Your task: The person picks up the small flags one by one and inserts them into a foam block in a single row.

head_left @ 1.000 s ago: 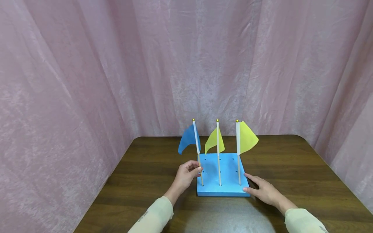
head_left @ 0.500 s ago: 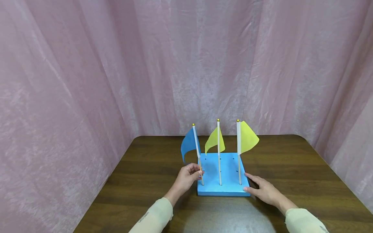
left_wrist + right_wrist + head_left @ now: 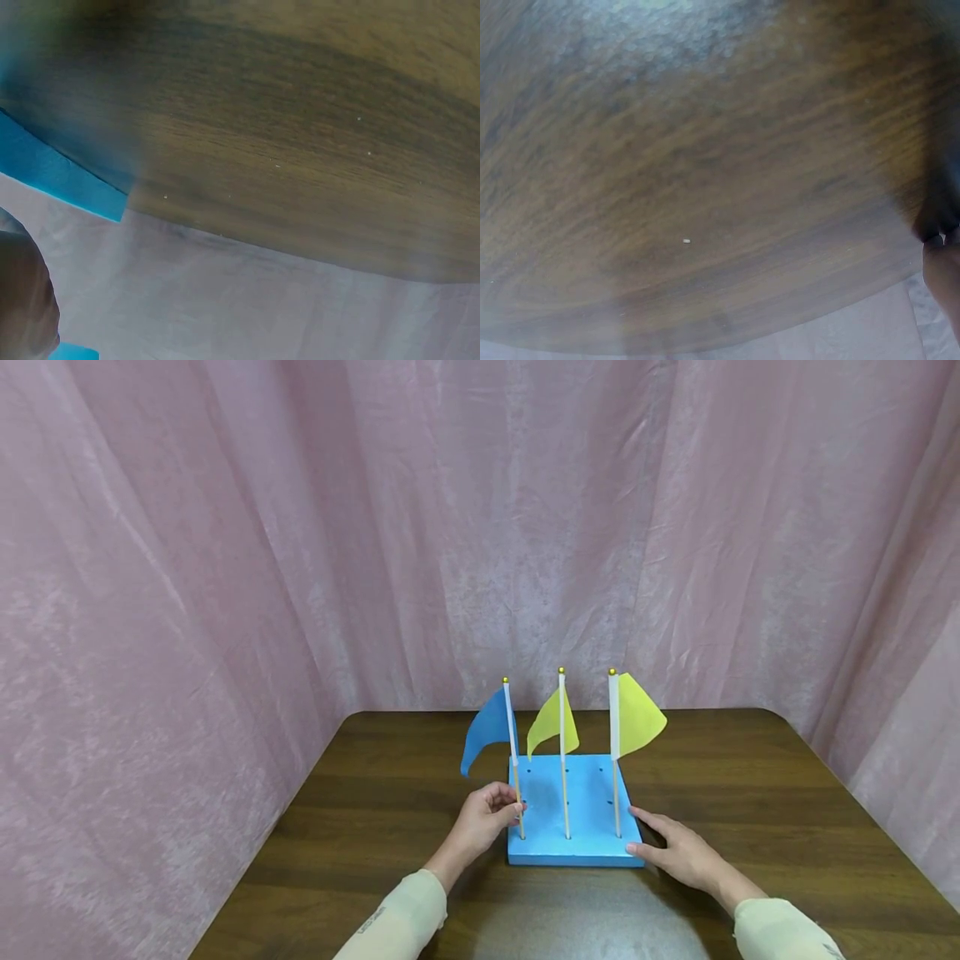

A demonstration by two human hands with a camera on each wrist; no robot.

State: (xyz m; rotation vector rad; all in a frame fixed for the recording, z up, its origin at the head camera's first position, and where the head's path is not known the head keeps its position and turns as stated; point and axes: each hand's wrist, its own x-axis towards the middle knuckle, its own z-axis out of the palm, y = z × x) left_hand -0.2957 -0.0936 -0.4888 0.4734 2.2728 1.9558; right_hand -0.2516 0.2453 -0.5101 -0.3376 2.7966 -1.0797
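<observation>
My left hand (image 3: pixel 480 817) pinches the wooden stick of a blue flag (image 3: pixel 487 727) between thumb and fingers. The stick's lower end meets the front left hole of a light blue base board (image 3: pixel 588 789), and the flag leans slightly left. Upright in the front middle hole is a yellow flag (image 3: pixel 551 724), its cloth pointing left. Another yellow flag (image 3: pixel 639 717) rises from the front right hole, cloth to the right. My right hand (image 3: pixel 681 853) rests its extended thumb and fingers against the board's right edge. Both wrist views catch only a little of each hand.
The board lies on a dark wooden table (image 3: pixel 360 827) and has more small holes behind the flags. A pink curtain (image 3: pixel 480 527) hangs behind the table and along both sides. The table's far edge (image 3: pixel 300 259) curves through the left wrist view.
The blue flag has dropped a little, its top leaning less to the left than half a second ago. My left hand moved slightly down with it. The right hand has stayed put.
</observation>
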